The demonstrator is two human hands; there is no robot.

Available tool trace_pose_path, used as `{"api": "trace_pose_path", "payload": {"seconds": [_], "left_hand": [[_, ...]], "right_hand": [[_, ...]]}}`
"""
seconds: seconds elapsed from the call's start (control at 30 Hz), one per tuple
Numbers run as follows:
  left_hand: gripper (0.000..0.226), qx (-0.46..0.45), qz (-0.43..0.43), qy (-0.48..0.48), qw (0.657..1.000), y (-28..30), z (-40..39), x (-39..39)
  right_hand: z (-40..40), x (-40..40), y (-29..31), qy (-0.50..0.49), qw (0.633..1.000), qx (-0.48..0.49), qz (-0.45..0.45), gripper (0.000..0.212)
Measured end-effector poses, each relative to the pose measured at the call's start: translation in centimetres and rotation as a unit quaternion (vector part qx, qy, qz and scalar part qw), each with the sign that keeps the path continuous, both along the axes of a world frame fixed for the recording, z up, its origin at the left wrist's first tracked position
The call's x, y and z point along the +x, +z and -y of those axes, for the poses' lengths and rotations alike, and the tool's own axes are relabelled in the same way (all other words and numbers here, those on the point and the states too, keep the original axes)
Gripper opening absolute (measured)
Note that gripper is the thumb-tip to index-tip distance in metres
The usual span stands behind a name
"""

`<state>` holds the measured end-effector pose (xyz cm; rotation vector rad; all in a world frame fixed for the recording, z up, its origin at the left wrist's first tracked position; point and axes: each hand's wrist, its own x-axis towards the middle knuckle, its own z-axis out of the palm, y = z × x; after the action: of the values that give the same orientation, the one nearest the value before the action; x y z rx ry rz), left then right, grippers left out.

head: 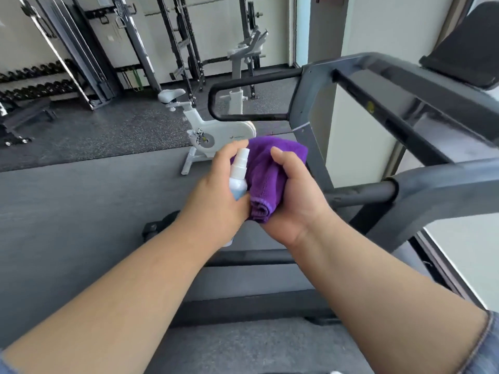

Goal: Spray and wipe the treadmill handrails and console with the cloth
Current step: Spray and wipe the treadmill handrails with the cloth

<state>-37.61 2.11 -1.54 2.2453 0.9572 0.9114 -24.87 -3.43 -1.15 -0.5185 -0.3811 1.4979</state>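
Two bare forearms reach forward from the bottom of the frame, a scrap of denim sleeve (486,344) showing at the lower right edge. Left hand (216,195) wraps its fingers around a small white spray bottle (239,174), the index finger arched over the nozzle top, which points toward the cloth. Right hand (293,195) clutches a bunched purple cloth (266,171), thumb pressed across its front and the remaining fingers hidden behind the folds; the rolled lower end of the cloth sits between the two palms, touching the bottle's side. Both hands hover in the air just left of the treadmill's near handrail (361,191), a dark grey bar running right into the machine's frame. Beyond it a second handrail (251,78) loops out to the left from the grey upright (302,103). At the upper right corner sits the dark console (469,47), tilted and partly cut off by the frame edge. Below the arms lies the treadmill deck (243,282). On the gym floor (81,190) behind the hands stands a white exercise bike (216,130), with a dumbbell rack (35,82) at the far left, a black bench (27,117) before it, and dark cable-machine frames (172,36) against the back wall.
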Motion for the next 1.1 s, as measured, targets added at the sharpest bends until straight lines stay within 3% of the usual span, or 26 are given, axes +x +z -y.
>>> {"api": "trace_pose_path", "payload": {"seconds": [0.2,0.33,0.63,0.77,0.83,0.9,1.0,1.03,1.1], "left_hand": [[0.086,-0.006,-0.019,0.002,1.0,-2.4,2.5,-4.9],[0.079,-0.006,-0.027,-0.032,0.999,-2.7,3.6,-5.0],[0.076,0.018,0.02,-0.017,1.0,-1.4,5.3,2.3],[0.074,-0.007,0.027,0.004,1.0,-0.8,5.8,6.5],[0.074,-0.015,0.022,0.009,1.0,-0.8,6.0,8.2],[0.074,-0.021,0.018,0.015,1.0,-1.1,6.0,9.7],[0.075,-0.03,0.017,0.03,0.999,-2.1,6.1,11.7],[0.074,-0.026,0.011,0.038,0.999,-2.4,6.2,12.2],[0.071,-0.016,-0.006,0.058,0.998,-2.8,6.6,12.9]], "right_hand": [[3.2,-5.3,-1.7,-0.032,0.998,-0.047,-0.006,0.062],[5.0,-5.5,-2.1,-0.077,0.995,-0.069,0.005,0.056],[6.9,1.4,-0.6,-0.173,0.977,-0.115,0.039,0.048],[7.6,6.4,-0.2,-0.306,0.936,-0.136,0.105,0.024],[8.4,9.5,0.0,-0.378,0.888,-0.124,0.231,0.023],[9.5,12.9,-0.2,-0.433,0.802,-0.063,0.407,0.039],[9.8,17.1,-1.6,-0.377,0.673,0.028,0.636,0.064],[9.5,18.1,-2.4,-0.32,0.613,0.02,0.723,0.067],[9.1,18.9,-4.4,-0.196,0.429,-0.039,0.881,0.07]]}}
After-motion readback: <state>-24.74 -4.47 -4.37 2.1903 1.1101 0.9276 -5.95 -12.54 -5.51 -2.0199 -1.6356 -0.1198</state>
